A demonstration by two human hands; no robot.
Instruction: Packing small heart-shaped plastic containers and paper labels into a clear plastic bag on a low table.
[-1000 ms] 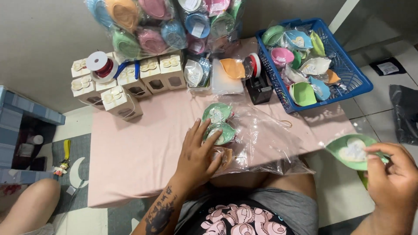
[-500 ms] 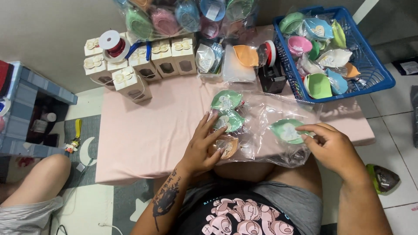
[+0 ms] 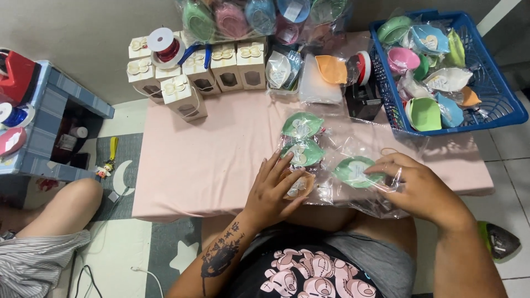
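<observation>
You are looking down on a low bench (image 3: 204, 171) covered in pale pink cloth, pushed against a plain grey-beige wall (image 3: 66, 27). The floor (image 3: 513, 160) to your right is light tile with dark grout lines. To your left lies a grey rug (image 3: 124, 176) with white moon and star shapes, and beyond it stands a blue-grey striped shelf unit (image 3: 61, 110). Light is even and soft

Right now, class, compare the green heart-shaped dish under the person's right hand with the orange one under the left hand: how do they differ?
The green dish is pale green; the orange dish is orange-brown. The green dish lies apart on the right of the clear plastic bag, under the right hand's fingertips; the orange dish ends a column of two other green dishes, beside the left hand. Both are heart-shaped and individually wrapped.
</observation>
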